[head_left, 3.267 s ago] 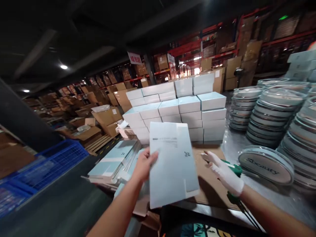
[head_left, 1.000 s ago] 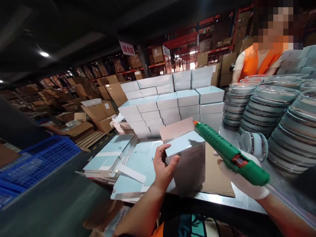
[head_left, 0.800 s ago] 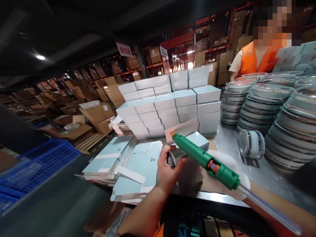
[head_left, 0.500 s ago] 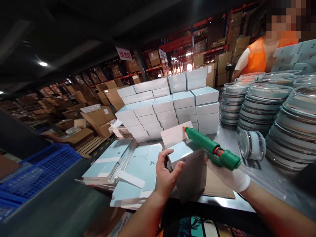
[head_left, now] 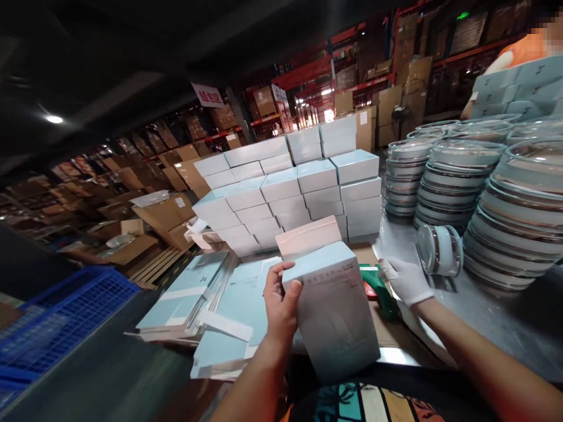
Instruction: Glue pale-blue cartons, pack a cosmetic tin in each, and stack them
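Warehouse shelves stand behind the table (head_left: 479, 310), where my gloved right hand (head_left: 405, 280) has lowered the glue gun (head_left: 377, 285), fingers closed around it, while my left hand (head_left: 278, 305) now grips the box (head_left: 329, 305) with its flap open.
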The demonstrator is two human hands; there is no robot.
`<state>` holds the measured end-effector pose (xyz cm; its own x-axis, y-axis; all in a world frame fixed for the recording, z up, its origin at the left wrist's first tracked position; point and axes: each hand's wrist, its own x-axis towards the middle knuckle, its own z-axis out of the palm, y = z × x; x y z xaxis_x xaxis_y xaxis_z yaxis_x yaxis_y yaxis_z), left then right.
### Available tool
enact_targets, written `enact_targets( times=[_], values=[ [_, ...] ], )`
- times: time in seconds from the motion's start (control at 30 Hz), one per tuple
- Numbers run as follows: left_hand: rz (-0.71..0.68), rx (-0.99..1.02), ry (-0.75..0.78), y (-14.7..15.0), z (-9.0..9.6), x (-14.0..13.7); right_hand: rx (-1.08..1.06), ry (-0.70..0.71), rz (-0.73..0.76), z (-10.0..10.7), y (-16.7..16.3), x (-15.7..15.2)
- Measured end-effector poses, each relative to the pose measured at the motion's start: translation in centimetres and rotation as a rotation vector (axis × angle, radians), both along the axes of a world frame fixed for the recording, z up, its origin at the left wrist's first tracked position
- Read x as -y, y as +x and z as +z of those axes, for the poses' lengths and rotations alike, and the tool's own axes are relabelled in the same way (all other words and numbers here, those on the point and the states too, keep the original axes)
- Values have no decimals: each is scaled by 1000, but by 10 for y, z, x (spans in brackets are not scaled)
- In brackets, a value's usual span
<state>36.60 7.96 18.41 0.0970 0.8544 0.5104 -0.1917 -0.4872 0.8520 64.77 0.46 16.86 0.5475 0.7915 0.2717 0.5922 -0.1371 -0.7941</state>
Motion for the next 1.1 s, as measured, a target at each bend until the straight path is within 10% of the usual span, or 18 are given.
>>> enact_targets(
  times=[0.3, 0.5, 0.9, 1.1],
  values=[
    [-119, -38, 156, 15, -1, 4, -448, 245, 481, 63, -54, 18],
    [-110, 122, 307, 18, -4, -5, -234, 355, 589, 43, -31, 28],
    [-417, -170, 698, -8, 20, -23, 315, 631, 827, 37, -37, 24],
    [-477, -896, 835, -20, 78, -9, 610, 708, 811, 33, -62, 25]
  ],
)
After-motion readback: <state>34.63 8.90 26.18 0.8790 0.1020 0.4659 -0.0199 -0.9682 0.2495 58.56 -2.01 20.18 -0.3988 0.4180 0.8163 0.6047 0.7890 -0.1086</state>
